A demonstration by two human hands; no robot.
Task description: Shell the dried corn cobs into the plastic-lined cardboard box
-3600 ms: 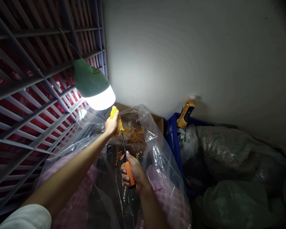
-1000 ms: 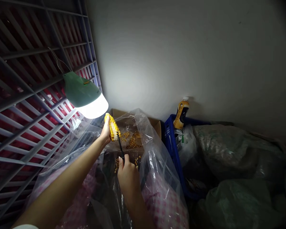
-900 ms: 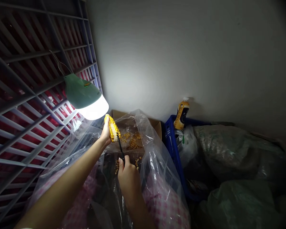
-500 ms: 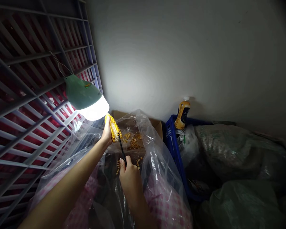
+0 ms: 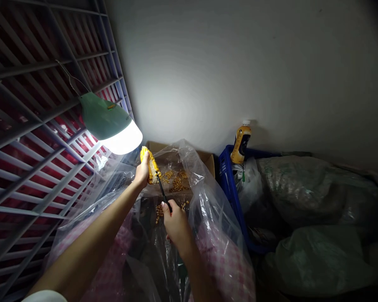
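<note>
My left hand [image 5: 142, 171] is closed around a yellow corn cob [image 5: 152, 167], held tilted, with part of its side stripped of kernels. In my right hand [image 5: 176, 222] is the handle of a thin black screwdriver-like tool [image 5: 161, 188], whose tip touches the lower end of the cob. The exact shape of that tip is too small to make out. Below the cob, loose corn kernels [image 5: 178, 183] lie on clear plastic sheeting [image 5: 204, 197] spread in and over a cardboard box [image 5: 208, 161]. More kernels sit close by my right hand.
A lit green bulb lamp [image 5: 108, 121] hangs from a slatted plastic crate [image 5: 47, 123] on the left. To the right stand a blue basket [image 5: 231, 188], a yellow-labelled bottle [image 5: 241, 142] and bulky sacks [image 5: 315, 188]. A pale wall [image 5: 227, 71] rises behind.
The view has shifted slightly. My right hand has moved a little right, and the tool slants more. Both hands keep their hold on the cob and the tool.
</note>
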